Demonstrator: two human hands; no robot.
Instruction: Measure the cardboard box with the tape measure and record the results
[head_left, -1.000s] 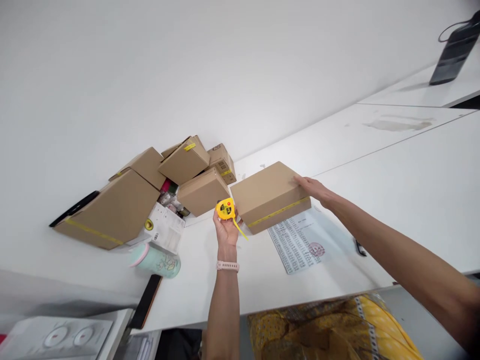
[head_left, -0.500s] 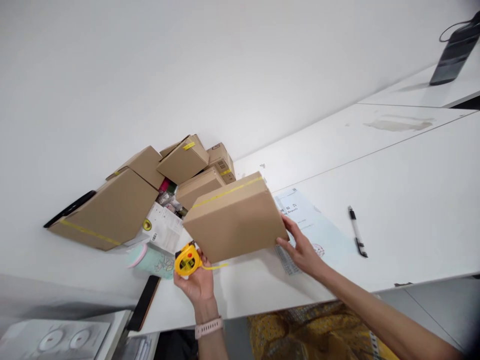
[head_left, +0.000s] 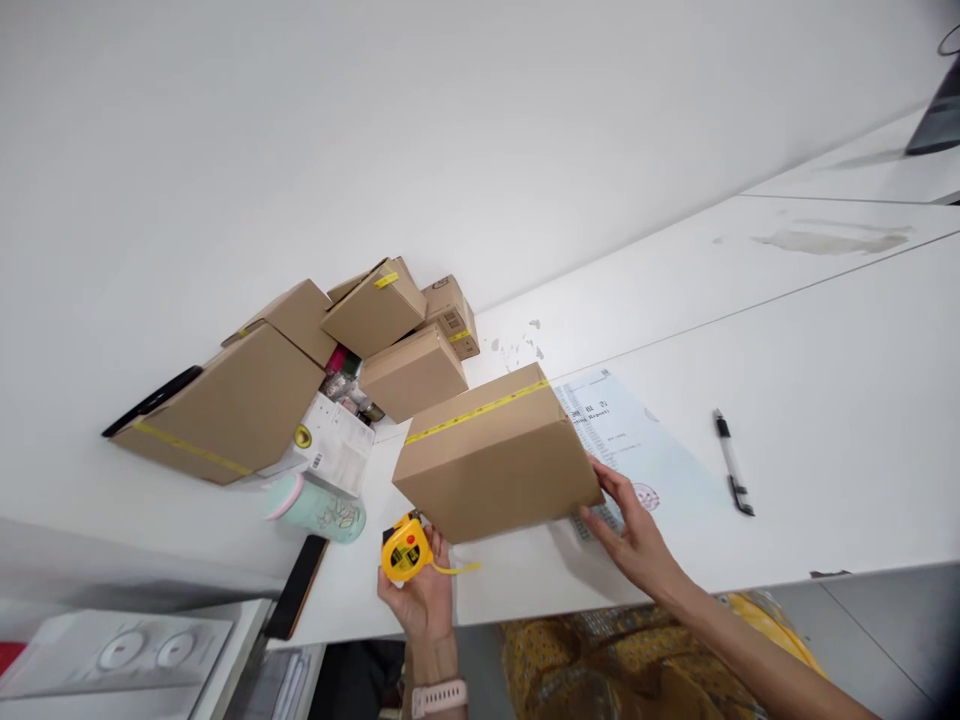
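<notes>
A closed cardboard box (head_left: pixel 495 460) with a yellow tape strip sits tilted at the near edge of the white table (head_left: pixel 825 400). My right hand (head_left: pixel 630 530) presses its fingers against the box's right side. My left hand (head_left: pixel 420 590) is closed round a yellow tape measure (head_left: pixel 405 550) just below the box's left corner, with a short length of yellow blade sticking out to the right. A pink watch band shows on my left wrist.
Several cardboard boxes (head_left: pixel 300 380) are piled against the wall at the left, with a white carton (head_left: pixel 334 455), a mint bottle (head_left: pixel 319 508) and a dark phone (head_left: pixel 296 585). A printed sheet (head_left: pixel 637 440) and a pen (head_left: pixel 731 460) lie to the right.
The box was lifted off the printed sheet, turned and brought nearer and left. My left hand dropped down with the tape measure; my right hand shifted to the box's near right side.
</notes>
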